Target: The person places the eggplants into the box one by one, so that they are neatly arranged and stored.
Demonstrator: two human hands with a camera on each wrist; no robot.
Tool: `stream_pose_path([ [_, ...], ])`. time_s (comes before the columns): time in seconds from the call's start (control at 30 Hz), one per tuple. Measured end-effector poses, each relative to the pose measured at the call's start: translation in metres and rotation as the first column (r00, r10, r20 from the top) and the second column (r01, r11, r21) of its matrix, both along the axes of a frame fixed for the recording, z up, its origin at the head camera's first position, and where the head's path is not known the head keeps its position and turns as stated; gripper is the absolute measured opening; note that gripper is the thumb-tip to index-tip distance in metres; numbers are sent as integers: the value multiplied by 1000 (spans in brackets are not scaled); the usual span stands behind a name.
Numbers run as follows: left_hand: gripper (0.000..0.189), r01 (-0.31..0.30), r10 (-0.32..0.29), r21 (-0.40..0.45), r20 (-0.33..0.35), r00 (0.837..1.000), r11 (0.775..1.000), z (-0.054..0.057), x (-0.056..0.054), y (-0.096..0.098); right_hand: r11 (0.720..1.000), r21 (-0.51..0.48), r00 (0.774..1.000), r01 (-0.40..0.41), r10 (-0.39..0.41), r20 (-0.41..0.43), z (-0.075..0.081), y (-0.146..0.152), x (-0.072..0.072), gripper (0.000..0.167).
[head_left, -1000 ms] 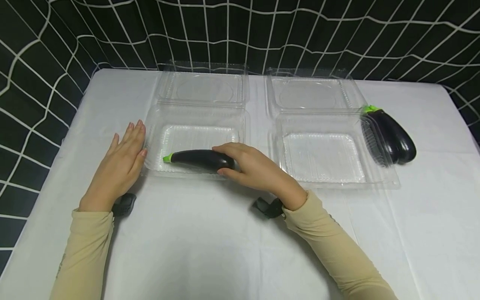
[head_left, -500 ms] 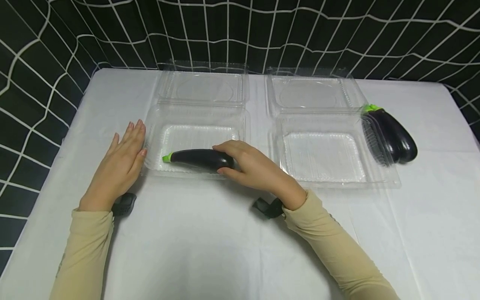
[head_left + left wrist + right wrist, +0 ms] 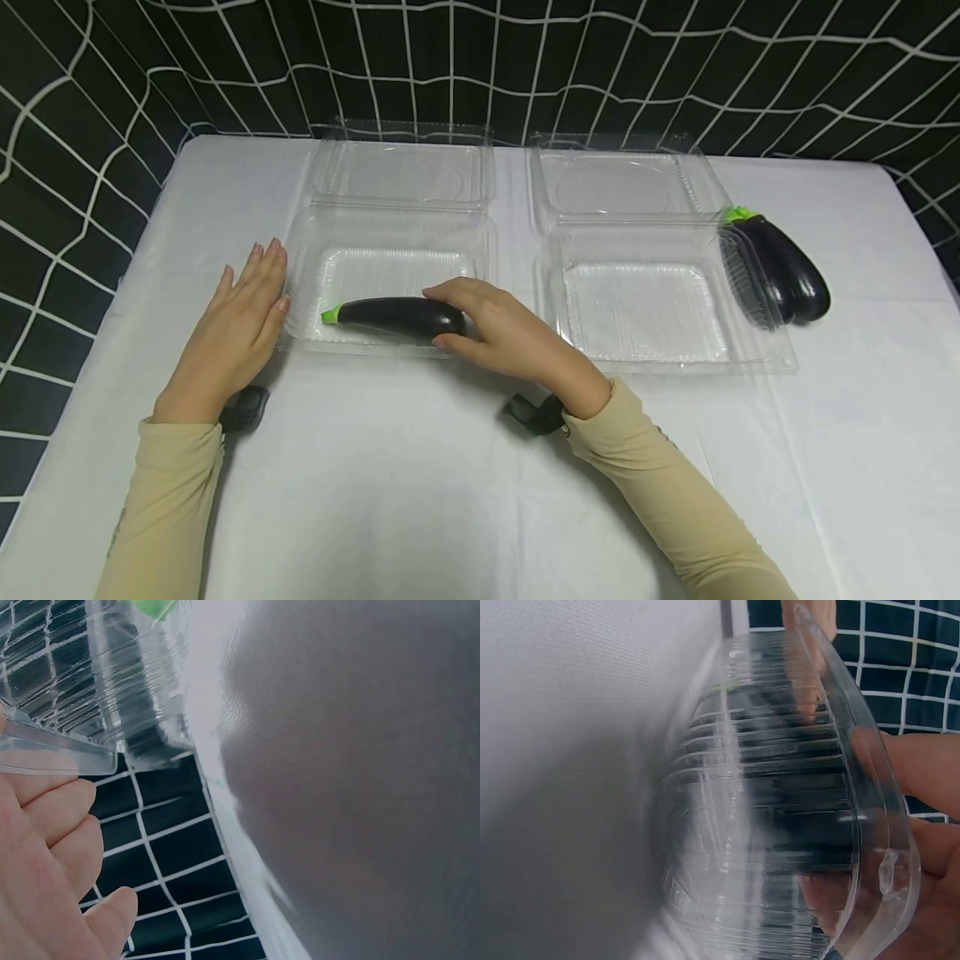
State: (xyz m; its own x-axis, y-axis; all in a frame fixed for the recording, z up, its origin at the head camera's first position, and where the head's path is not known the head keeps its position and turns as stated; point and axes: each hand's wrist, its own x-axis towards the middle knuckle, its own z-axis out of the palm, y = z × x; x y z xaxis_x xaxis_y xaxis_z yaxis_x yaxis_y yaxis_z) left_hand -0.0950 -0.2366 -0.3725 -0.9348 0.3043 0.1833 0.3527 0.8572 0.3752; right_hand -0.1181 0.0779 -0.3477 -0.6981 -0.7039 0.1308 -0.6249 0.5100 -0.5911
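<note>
A dark purple eggplant (image 3: 397,317) with a green stem lies lengthwise along the front of the left clear plastic clamshell container (image 3: 397,262). My right hand (image 3: 491,325) grips its thick end, thumb at the front and fingers behind. In the right wrist view, that right hand (image 3: 930,817) reaches over the container's rim, and the ribbed wall blurs what lies behind it. My left hand (image 3: 236,333) rests with fairly straight fingers against the container's left side. The left wrist view has the left hand (image 3: 52,870) at the rim, with a bit of green stem (image 3: 154,606) above.
To the right stands a second clear container (image 3: 645,312) with its lid (image 3: 615,185) folded back. Two more eggplants (image 3: 787,271) lie together against its right side, partly behind its wall. The left container's lid (image 3: 405,175) also lies back. Dark netting (image 3: 480,67) borders the white table (image 3: 390,492).
</note>
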Motion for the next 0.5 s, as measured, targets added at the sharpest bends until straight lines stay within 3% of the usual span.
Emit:
stream_pose_path([
  [0.5, 53, -7, 7, -8, 5, 1000, 1000, 1, 0, 1, 999, -45, 1000, -4, 4, 10, 3, 2, 1, 47],
])
